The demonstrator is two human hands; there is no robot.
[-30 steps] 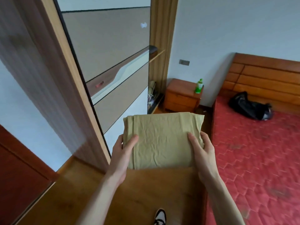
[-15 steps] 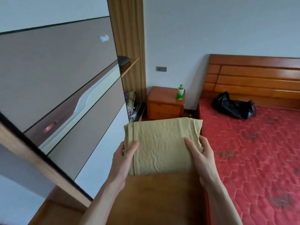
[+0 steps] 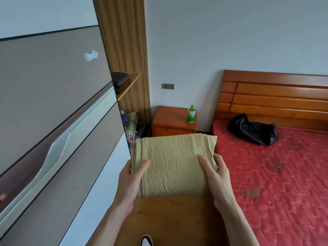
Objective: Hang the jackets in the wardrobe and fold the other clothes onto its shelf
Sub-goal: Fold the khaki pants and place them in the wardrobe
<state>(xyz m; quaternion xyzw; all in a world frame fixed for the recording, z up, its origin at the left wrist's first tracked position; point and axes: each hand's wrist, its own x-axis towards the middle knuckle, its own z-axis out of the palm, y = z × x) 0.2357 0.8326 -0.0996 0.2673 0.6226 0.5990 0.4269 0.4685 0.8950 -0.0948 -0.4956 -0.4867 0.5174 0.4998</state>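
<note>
A folded beige garment (image 3: 173, 162) is carried flat in front of me at chest height. My left hand (image 3: 132, 178) grips its left edge, thumb on top and fingers underneath. Its right edge is gripped the same way by my right hand (image 3: 215, 174). The wardrobe (image 3: 53, 107) fills the left side, its sliding door showing a white knob (image 3: 91, 55). Past the door's edge an open section shows a wooden shelf (image 3: 132, 82) with dark folded clothes (image 3: 120, 80) on it.
A wooden bedside cabinet (image 3: 173, 119) with a green bottle (image 3: 191, 114) stands by the far wall. The bed with a red mattress (image 3: 276, 171) and a black bag (image 3: 252, 129) lies to the right. Bags (image 3: 132, 126) sit low in the wardrobe opening. Wooden floor (image 3: 174, 221) is underfoot.
My view has turned left to right along the wardrobe door and moved closer to its open end. Both hands keep the same hold on the beige garment.
</note>
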